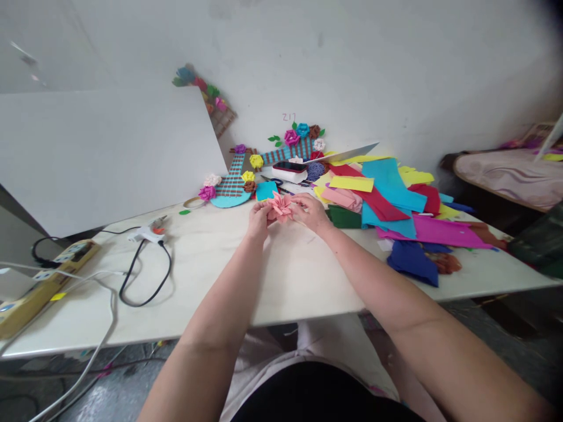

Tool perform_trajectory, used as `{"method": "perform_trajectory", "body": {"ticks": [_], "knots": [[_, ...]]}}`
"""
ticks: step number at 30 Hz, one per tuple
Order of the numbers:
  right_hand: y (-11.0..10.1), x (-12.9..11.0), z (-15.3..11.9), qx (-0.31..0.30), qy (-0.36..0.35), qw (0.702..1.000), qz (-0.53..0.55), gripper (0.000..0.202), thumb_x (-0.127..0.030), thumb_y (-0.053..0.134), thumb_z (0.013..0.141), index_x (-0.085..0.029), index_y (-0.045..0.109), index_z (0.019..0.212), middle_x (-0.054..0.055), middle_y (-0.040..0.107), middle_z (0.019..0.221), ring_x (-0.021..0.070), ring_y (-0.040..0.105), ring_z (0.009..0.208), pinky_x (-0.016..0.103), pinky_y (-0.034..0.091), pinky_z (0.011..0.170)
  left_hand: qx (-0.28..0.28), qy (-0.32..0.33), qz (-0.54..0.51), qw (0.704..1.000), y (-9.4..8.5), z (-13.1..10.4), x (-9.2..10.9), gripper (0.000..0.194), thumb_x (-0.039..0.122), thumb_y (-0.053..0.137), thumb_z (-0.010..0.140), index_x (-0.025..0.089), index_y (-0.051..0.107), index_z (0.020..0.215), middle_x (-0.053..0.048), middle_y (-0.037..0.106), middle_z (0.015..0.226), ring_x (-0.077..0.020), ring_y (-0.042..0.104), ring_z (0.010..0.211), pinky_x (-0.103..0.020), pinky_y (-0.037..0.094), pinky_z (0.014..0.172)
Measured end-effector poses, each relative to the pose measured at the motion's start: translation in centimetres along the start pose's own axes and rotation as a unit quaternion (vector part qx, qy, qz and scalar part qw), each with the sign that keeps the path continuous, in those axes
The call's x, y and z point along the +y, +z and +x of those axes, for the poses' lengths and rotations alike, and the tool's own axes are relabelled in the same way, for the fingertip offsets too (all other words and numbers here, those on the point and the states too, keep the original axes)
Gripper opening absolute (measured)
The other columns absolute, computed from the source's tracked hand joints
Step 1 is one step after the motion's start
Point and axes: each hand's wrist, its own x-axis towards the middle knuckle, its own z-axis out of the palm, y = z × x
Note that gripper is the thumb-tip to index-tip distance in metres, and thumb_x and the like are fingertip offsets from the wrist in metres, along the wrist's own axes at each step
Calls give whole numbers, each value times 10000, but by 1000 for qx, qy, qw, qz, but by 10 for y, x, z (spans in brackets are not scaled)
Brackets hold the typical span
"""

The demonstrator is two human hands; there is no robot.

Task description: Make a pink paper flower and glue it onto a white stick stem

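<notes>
Over the middle of the white table a pink paper flower [281, 206] with pointed petals is held between both hands. My left hand [259, 217] is closed on the flower's left side, its fingers pinching the petals. On the opposite side my right hand [310, 212] has thumb and fingers closed at the flower's right petals. Just behind the flower lies a teal paper square [266, 190]. A phone [290, 168] rests on a white box [289, 176] beyond it.
Coloured crepe paper sheets [387, 187] are heaped at the right. Flower-trimmed blue and brown craft pieces [233, 183] lean near the wall. A hot glue gun [147, 234] and a power strip [53, 281] with loose cables occupy the left, before a large white board [105, 158].
</notes>
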Motion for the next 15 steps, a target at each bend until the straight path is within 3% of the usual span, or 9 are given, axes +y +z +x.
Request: {"method": "perform_trajectory", "body": {"ticks": [6, 9, 12, 15], "knots": [[2, 0, 2, 43, 129, 987, 80, 241, -370, 590, 714, -198, 627, 878, 50, 675, 916, 177, 586, 749, 357, 490, 762, -26, 36, 7, 999, -2, 1, -1, 384, 350, 754, 554, 197, 485, 782, 65, 543, 558, -94, 514, 516, -290, 496, 632], [3, 1, 4, 62, 175, 975, 126, 286, -417, 613, 676, -203, 603, 865, 27, 662, 890, 161, 572, 731, 350, 482, 768, -51, 34, 12, 998, -1, -1, 0, 418, 360, 766, 546, 200, 466, 788, 61, 574, 582, -94, 531, 520, -280, 487, 629], [2, -4, 4, 23, 187, 965, 183, 315, -430, 639, 634, -194, 593, 838, 12, 657, 849, 152, 572, 741, 320, 476, 746, -68, 31, 17, 997, 1, -4, 3, 441, 370, 776, 534, 202, 453, 783, 68, 576, 580, -89, 529, 507, -260, 470, 609], [-1, -14, 2, -47, 207, 948, 236, 293, -423, 661, 604, -190, 556, 747, -18, 613, 688, 132, 543, 639, 268, 450, 615, -82, 28, 23, 996, 2, -7, 6, 443, 375, 779, 540, 202, 453, 785, 68, 585, 585, -88, 534, 497, -250, 457, 593]]}}
